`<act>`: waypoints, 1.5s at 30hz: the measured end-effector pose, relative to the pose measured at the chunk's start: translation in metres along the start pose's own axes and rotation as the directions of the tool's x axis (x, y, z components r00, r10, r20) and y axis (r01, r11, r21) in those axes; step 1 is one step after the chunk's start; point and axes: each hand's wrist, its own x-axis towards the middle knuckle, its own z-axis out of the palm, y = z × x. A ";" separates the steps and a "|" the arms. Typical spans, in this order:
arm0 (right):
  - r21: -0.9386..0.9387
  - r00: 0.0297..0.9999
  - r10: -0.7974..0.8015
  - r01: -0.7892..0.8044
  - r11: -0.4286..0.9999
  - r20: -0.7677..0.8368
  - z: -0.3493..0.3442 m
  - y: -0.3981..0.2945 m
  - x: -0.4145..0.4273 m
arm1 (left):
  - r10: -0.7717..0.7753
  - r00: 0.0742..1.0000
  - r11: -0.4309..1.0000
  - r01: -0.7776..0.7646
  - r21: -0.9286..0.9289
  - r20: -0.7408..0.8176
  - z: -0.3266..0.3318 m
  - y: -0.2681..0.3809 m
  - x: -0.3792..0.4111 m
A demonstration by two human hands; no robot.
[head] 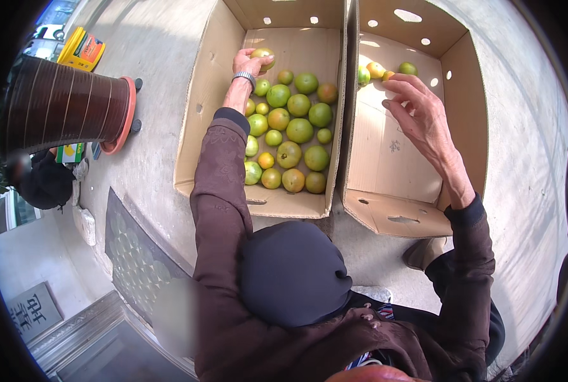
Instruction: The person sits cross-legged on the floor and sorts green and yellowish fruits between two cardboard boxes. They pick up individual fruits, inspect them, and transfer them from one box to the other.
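My left hand (249, 63), with a metal watch (245, 79) on the wrist, grips a green-orange tomato (263, 57) over the far left part of a cardboard box (289, 43). Spread over that box's floor are many green and orange-tinged tomatoes (299, 130) of mixed size. My right hand (422, 107) is over a second cardboard box (389, 167), thumb and fingers apart. Just beyond its index finger shows a small orange tomato (387, 75); contact is unclear. Near it lie an orange tomato (374, 70), a green tomato (408, 68) and another green one (363, 76) by the wall.
The two boxes stand side by side on a concrete floor (155, 95). Off to the left are a large brown glazed pot (64, 105) on a wheeled red saucer (121, 117), a yellow container (81, 48) and a person in dark clothing (47, 184). A dark mat (140, 253) lies nearer me.
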 end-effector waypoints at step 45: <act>0.561 0.997 -0.062 0.072 0.825 -0.038 -0.006 -0.057 0.029 | 0.400 0.410 0.766 0.342 -0.544 0.820 0.012 0.188 -0.227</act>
